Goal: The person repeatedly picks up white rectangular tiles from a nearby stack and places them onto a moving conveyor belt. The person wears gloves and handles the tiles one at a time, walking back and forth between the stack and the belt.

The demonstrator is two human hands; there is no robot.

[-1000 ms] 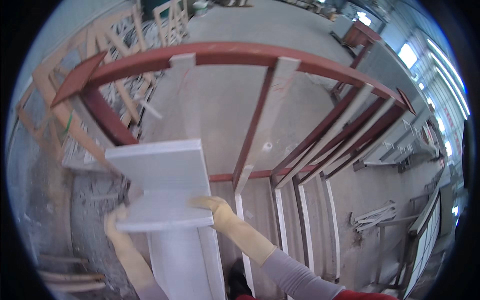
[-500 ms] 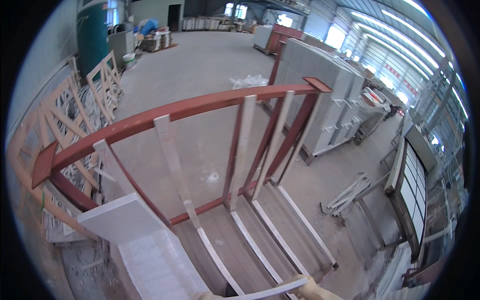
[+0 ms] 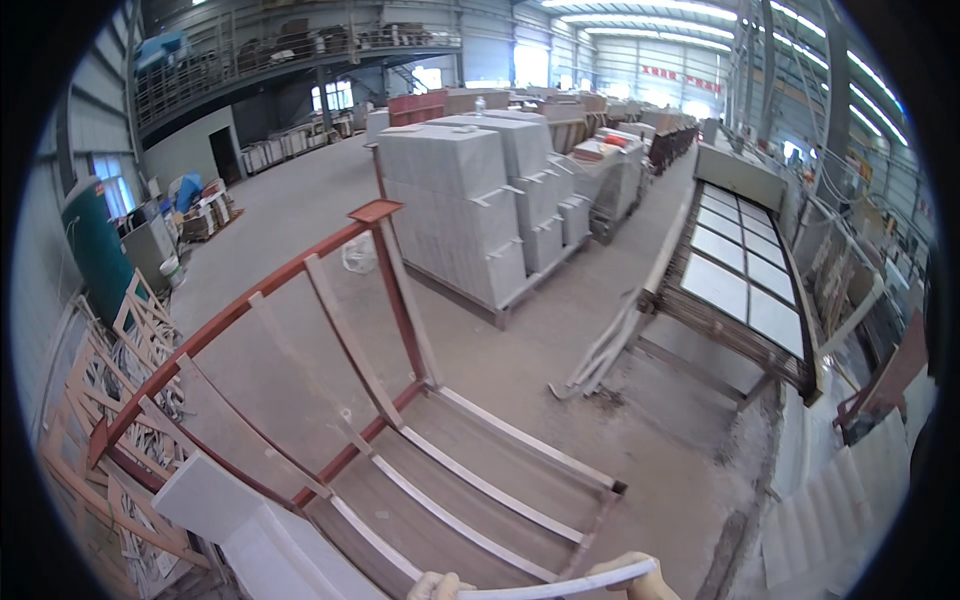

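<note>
At the bottom edge, my left hand [image 3: 440, 587] and my right hand [image 3: 635, 573] are closed on a thin white slab [image 3: 560, 587], one at each end. The slab shows almost edge-on, as a narrow curved band; the rest of it is cut off by the frame. Beyond my hands stands a red metal A-shaped rack [image 3: 250, 290] with pale strips [image 3: 340, 330] on its uprights and base. To the left of my hands, white slabs [image 3: 250, 540] lean against the rack's near left end.
Tall stacks of grey-white slabs [image 3: 450, 200] stand on a pallet behind the rack. On the right is a long roller table [image 3: 740, 260] carrying white tiles. Loose strips [image 3: 605, 350] lie on the floor beside it. Wooden frames [image 3: 110, 420] lean along the left wall.
My view has swung to the right, so the rack sits farther left and the roller table is nearer the middle. More of both hands shows, still holding the slab.
</note>
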